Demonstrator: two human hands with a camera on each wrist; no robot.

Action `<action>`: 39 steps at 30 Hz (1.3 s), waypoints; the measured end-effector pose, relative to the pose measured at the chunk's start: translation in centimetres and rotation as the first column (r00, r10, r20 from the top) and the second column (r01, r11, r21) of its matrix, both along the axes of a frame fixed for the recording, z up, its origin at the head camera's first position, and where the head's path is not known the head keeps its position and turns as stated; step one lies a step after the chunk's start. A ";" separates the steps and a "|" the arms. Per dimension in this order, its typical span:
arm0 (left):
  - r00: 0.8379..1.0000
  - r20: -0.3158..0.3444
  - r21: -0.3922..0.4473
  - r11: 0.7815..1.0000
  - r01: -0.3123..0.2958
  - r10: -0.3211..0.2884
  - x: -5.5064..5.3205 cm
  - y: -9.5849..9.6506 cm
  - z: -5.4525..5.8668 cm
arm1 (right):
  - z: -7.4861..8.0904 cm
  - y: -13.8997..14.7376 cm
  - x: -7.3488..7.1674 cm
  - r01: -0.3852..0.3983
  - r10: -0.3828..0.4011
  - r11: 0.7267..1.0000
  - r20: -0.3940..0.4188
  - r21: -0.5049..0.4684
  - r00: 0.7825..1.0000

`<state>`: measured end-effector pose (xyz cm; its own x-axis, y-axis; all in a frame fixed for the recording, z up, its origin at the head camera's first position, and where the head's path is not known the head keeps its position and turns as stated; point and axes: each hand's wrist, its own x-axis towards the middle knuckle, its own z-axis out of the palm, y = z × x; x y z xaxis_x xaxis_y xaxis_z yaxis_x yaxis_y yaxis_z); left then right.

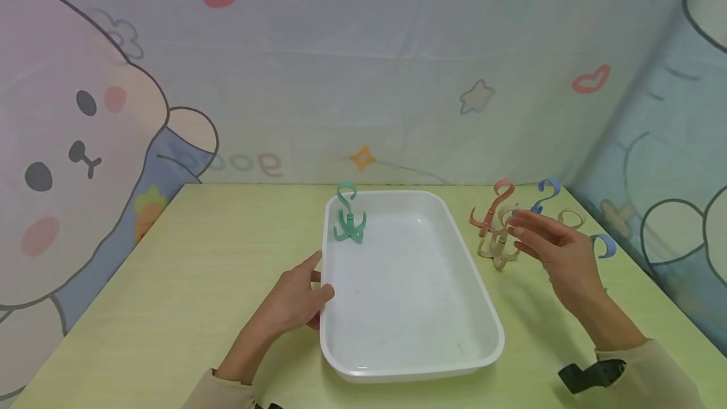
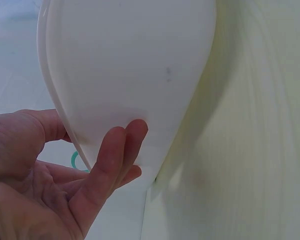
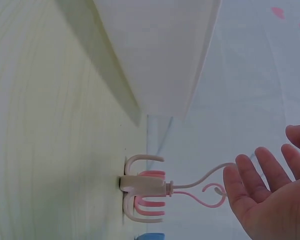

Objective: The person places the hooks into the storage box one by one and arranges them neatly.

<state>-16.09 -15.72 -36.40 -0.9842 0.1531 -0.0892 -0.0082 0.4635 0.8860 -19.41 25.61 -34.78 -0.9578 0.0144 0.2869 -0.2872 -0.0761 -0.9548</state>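
Observation:
My left hand (image 1: 292, 302) grips the left rim of a white tray (image 1: 409, 365), thumb over the edge. In the left wrist view its fingers (image 2: 110, 155) lie along the tray's outer wall. A green multi-prong hanging hook (image 1: 350, 226) stands inside the tray at the far left corner. To the right of the tray, my right hand (image 1: 559, 257) is raised with its fingers extended by the curved top of a beige multi-prong hook (image 1: 498, 250). The right wrist view shows that hook (image 3: 145, 185) upright on the table, its curved top partly behind the fingertips (image 3: 232, 175).
A pink-red hook (image 1: 485, 223) stands just behind the beige one. A blue hook (image 1: 548, 188), another beige loop (image 1: 570, 218) and a second blue hook (image 1: 604, 246) are around the right hand, partly hidden. A printed cloth (image 1: 397, 81) hangs behind the table (image 1: 227, 238).

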 end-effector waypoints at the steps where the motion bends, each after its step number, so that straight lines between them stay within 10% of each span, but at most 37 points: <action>1: 1.000 0.000 0.000 1.000 -0.001 0.001 0.0 0.0 0.0 | 0.0 0.0 0.0 0.002 -0.002 1.000 0.001 0.002 1.000; 20: 1.000 0.008 0.004 1.000 -0.003 0.003 0.0 -0.1 0.0 | -0.4 1.6 0.5 0.170 -0.171 0.984 0.012 0.050 0.985; 39: 1.000 0.012 0.026 1.000 0.000 0.000 0.0 0.0 0.1 | -0.4 4.3 2.3 0.148 -0.149 0.986 -0.006 -0.079 0.989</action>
